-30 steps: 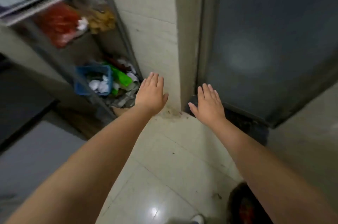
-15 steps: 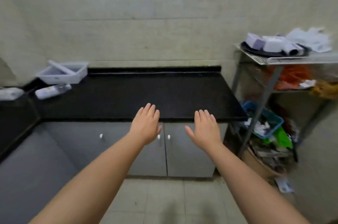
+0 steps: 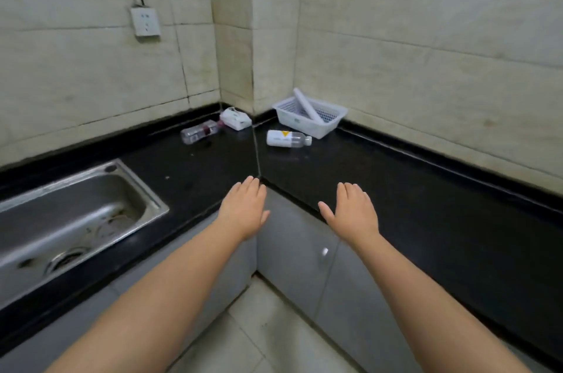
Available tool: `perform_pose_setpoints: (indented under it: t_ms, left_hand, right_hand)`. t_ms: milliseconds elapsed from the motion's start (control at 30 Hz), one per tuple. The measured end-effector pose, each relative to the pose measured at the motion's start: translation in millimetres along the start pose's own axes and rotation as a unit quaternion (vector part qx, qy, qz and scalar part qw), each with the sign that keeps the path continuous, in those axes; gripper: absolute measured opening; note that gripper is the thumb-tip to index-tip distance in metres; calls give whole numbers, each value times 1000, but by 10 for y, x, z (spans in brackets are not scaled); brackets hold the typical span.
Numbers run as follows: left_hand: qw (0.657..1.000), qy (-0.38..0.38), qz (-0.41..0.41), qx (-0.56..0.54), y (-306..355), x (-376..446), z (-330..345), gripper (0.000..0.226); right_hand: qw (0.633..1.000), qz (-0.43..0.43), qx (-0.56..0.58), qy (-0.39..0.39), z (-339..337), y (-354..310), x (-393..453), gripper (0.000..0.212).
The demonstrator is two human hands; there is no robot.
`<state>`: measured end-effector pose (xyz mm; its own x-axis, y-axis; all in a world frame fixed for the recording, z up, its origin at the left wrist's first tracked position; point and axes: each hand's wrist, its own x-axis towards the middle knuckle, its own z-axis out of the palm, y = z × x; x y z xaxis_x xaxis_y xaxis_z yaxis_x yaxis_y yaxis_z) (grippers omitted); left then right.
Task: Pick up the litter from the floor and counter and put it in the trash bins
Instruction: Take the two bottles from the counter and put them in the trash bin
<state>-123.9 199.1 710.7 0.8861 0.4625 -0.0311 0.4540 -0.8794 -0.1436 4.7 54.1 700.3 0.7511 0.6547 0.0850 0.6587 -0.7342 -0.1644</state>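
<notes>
Nearest the camera, both forearms reach out over the inner corner of the L-shaped black bench [image 3: 396, 189]. The left hand [image 3: 243, 211] and the right hand [image 3: 353, 214] are flat, palm down, fingers spread loosely apart, and hold nothing; whether they brush the bench edge or float just above it cannot be told. To the left a steel sink [image 3: 131, 183] is let into the bench.

Farther back, in the wall corner, lies the litter: a white-labelled bottle [image 3: 288, 138] on its side, just in front of a white basket [image 3: 307, 124] with a white tube [image 3: 307, 105] leaning in it; a clear bottle [image 3: 199, 131] also on its side; and a white packet [image 3: 235, 119] touching the back ledge. No trash bin is in view.

The step in hand looks like reaching for the bottles. Likely best: one hand per bottle, grasping across the body, since they lie loose and could roll. The basket seems a keeper, not litter.
</notes>
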Motion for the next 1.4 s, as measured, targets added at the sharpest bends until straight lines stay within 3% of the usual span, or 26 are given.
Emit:
perform_pose_setpoints:
  t_ms: [133,233,567,967,1100,1267,1400]
  left_hand:
    - [997,11,-75,-13,-430,611,61,57]
    - [992,-23,-122,-14,-643,1078,68,58]
    - [979,-26,-199,-22,-1259,2398,126,56]
    - [970,-70,-219,-80,-2627,4321,808,50]
    - [968,-109,-207,-93,-2979,4904,1149,55]
    - [968,-149,-198,-42,-3380,5382,1518,69]
    - [955,-164,-232,-84,-3600,5559,1674,62]
  right_hand:
    - [998,-60,6,9,85,-135,1016,52]
    - [996,-90,10,-7,130,-148,1746,50]
    - [989,-118,-28,-86,534,-231,3393,50]
    - [966,-52,-140,-209,1277,-563,5115,77]
    - [949,-28,-170,-262,1587,-784,5526,70]
    - [953,-24,-130,-273,1755,-908,5822,73]
    - [954,-39,-48,-295,1786,-1013,5950,84]
